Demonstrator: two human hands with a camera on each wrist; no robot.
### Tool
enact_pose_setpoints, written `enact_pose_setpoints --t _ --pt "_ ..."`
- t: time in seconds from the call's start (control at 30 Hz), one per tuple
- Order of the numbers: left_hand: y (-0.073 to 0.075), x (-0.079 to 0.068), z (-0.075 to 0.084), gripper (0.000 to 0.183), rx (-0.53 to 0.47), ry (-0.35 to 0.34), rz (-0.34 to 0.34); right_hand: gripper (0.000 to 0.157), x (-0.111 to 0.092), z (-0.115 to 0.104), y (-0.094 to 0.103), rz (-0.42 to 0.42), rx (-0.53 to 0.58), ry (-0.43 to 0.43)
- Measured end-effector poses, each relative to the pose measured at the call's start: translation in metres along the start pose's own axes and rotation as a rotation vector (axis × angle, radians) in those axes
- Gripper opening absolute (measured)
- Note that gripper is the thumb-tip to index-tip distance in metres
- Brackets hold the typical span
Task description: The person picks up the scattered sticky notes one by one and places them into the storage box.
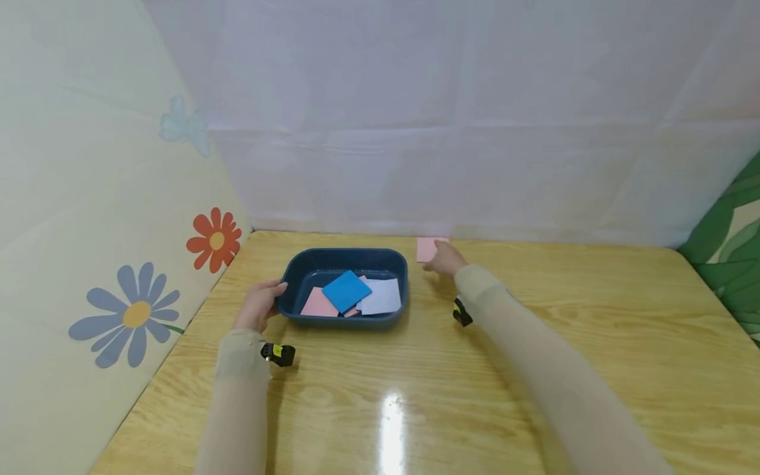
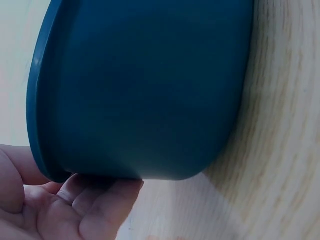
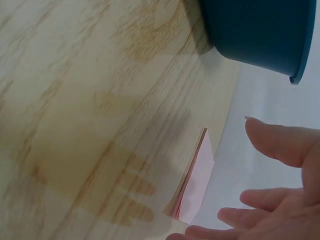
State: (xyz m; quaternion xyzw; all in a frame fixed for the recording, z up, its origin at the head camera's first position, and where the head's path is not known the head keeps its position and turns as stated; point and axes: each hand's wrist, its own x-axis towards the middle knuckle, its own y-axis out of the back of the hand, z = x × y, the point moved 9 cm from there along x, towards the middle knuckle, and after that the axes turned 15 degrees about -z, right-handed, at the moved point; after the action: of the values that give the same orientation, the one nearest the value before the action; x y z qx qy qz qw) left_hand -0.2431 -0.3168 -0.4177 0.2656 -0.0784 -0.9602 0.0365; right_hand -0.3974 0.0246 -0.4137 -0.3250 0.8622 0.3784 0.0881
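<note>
A dark blue plastic bin (image 1: 343, 322) stands on the table. My left hand (image 1: 258, 305) grips its left end, the thumb over the rim and the fingers curled beneath it in the left wrist view. Inside lie a blue paper square (image 1: 347, 291), a pink one (image 1: 319, 304) and white ones (image 1: 382, 297), partly overlapping. Right of the bin, a pink paper square (image 1: 430, 249) lies by the back edge; in the right wrist view it is a thin stack (image 3: 197, 182). My right hand (image 1: 446, 258) hovers over it, thumb and fingers spread apart, overlapping the stack's right side in the head view.
The wooden table (image 1: 594, 310) ends at a pale cloth backdrop (image 1: 415, 132). A panel with printed flowers (image 1: 136, 315) borders the left side, and green printed leaves (image 1: 730, 244) border the right. Light glares on the table front.
</note>
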Motion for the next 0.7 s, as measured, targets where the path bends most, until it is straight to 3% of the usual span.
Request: enact_pose_setpoints --t 0.07,0.17,0.33,0.4,0.47,0.57,0.7 --pt "-0.001 0.0 0.001 0.048 0.001 -0.006 -0.002 0.082 0.011 0.007 0.001 -0.012 -0.028 0.002" --pt "-0.001 0.001 0.001 0.048 0.004 -0.012 -0.006 0.09 0.054 0.04 0.002 -0.006 -0.073 0.056" --pt "0.0 0.002 0.002 0.049 0.007 -0.01 -0.012 0.105 0.164 0.129 0.001 0.009 -0.201 0.07" --pt "0.0 0.003 0.002 0.048 0.009 -0.005 -0.013 0.098 0.143 0.114 0.001 0.005 -0.229 0.064" --pt "0.0 0.004 0.002 0.048 0.01 -0.002 -0.013 0.091 0.106 0.087 0.001 -0.009 -0.234 0.036" --pt "0.0 0.004 0.003 0.048 0.01 0.001 -0.014 0.074 0.021 0.021 0.001 -0.049 -0.247 -0.011" --pt "-0.002 0.004 0.004 0.049 0.011 -0.008 -0.02 0.074 0.018 0.021 0.001 -0.063 -0.31 -0.046"
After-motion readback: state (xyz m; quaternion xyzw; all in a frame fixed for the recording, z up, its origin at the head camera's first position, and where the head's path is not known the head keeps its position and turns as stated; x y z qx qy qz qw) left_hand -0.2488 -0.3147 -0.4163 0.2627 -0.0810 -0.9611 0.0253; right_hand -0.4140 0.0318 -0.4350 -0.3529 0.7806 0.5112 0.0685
